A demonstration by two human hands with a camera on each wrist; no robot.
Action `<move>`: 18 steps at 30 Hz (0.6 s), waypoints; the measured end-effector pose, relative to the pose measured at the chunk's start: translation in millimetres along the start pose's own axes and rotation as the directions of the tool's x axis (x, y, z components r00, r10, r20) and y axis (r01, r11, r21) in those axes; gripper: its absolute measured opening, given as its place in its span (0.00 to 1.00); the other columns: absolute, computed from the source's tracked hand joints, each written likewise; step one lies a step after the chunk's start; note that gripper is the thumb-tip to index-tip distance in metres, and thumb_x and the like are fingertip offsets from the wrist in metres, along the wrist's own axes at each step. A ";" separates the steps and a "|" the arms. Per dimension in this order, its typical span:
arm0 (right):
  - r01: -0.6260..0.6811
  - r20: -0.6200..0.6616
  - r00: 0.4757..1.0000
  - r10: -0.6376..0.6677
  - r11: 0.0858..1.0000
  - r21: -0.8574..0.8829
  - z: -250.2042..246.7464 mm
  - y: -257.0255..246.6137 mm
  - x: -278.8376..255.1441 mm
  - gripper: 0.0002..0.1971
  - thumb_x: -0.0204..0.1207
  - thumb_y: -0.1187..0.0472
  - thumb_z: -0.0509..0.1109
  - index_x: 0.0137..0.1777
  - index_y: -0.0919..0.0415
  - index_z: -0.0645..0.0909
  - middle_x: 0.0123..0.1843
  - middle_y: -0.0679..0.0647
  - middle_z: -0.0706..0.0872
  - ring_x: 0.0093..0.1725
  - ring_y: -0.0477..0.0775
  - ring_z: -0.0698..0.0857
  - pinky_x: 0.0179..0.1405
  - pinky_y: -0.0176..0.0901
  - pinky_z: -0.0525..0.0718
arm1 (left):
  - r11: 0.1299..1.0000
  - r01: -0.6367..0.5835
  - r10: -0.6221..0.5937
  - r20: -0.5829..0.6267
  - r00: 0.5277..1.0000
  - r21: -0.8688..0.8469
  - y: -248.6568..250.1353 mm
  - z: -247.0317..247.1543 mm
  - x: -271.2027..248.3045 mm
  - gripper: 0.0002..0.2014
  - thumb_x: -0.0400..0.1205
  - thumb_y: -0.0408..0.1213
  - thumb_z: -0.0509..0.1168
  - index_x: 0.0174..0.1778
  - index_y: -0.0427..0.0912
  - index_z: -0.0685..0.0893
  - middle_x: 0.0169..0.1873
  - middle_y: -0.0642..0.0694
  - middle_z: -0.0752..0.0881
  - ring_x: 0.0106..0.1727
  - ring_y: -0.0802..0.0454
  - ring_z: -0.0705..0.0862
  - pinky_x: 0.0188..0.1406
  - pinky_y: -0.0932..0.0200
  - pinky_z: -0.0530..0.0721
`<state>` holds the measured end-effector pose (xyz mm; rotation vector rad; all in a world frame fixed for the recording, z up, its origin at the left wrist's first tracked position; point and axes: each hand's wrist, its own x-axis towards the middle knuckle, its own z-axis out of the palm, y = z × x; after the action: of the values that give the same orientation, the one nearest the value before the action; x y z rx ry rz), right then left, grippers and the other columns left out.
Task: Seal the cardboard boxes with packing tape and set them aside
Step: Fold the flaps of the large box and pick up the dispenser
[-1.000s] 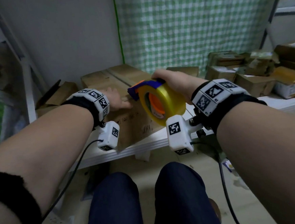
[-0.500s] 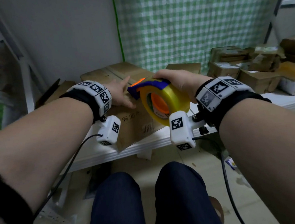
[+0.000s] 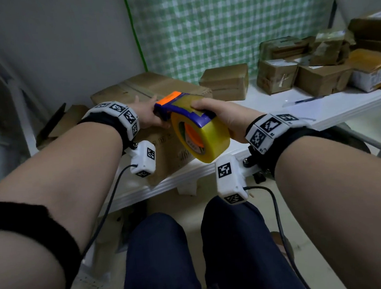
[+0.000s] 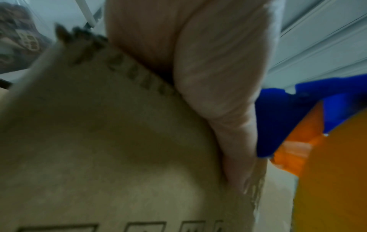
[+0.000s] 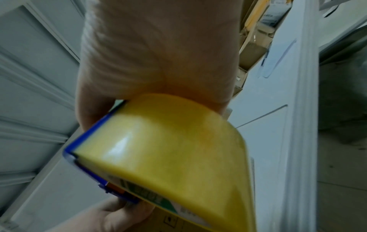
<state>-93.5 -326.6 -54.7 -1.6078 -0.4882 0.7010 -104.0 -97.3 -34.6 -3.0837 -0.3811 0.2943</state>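
Observation:
A large brown cardboard box (image 3: 148, 88) stands on the white table (image 3: 296, 113), its top flaps closed. My left hand (image 3: 147, 115) rests on its near top edge with the fingers stretched over the top. In the left wrist view the thumb (image 4: 234, 125) lies down the front face of the box (image 4: 109, 149). My right hand (image 3: 214, 112) grips a blue and orange tape dispenser (image 3: 181, 104) that carries a yellowish tape roll (image 3: 205, 141). The dispenser's front touches the box's near top edge beside the left hand. The right wrist view shows the roll (image 5: 168, 149) under my palm.
A small sealed box (image 3: 225, 82) stands behind the dispenser. Several taped parcels (image 3: 316, 70) are piled at the table's right end, with a pen (image 3: 307, 100) in front of them. Flattened cardboard (image 3: 62, 124) leans at the left. My knees (image 3: 193, 246) are under the table edge.
The dispenser has tipped flatter, its orange front now up at the box's near edge. The left hand has stayed on the box. The head view has swung a little right.

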 end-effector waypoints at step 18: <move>-0.041 -0.125 0.991 0.038 0.999 -0.022 -27.0 42.0 -33.3 0.26 0.57 0.41 0.73 0.51 0.57 0.86 0.49 0.62 0.91 0.47 0.62 0.88 0.60 0.58 0.84 | 0.993 0.067 -0.067 -0.001 0.998 0.096 6.8 -2.6 -8.8 0.45 0.78 0.62 0.61 0.83 0.55 0.42 0.84 0.51 0.46 0.83 0.36 0.51 0.81 0.40 0.51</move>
<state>-102.5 -375.1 -88.9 -1.6773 -0.3762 0.6219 -110.3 -106.0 -30.8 -2.9702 -0.4554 0.3048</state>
